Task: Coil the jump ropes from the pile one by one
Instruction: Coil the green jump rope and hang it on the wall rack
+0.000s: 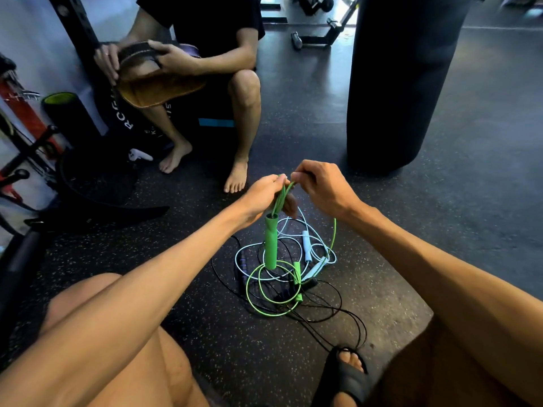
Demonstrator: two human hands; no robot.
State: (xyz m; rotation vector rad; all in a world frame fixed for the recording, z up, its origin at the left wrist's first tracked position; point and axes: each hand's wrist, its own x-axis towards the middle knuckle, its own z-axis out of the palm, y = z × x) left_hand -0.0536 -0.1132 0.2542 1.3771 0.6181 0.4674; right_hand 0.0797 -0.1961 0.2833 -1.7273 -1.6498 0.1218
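Green cord jump rope (271, 242), foam handle dangling, hangs just above tangled pile of green, white and black ropes (311, 259) on speckled floor (191, 292). Left hand (261, 198) grips gathered loops; right hand (320, 186) pinches cord, fingers curled.

The left hand (264, 198) and right hand (320, 186) both show their backs. The fingertips closed on the green rope (281, 195) are mostly hidden, and the loops gathered in the left hand are too bunched to count. The hanging green handle (271, 245) covers part of the pile (293, 283). There the cords cross so thickly that it is unclear which strand belongs to which rope, and the black rope (310, 284) nearly vanishes against the dark floor. The top edge cuts off the punching bag (405, 83) and the seated person (211, 30). A leg and the bottom edge hide part of 1 sandal (346, 377). The gear at the left edge is blurred.
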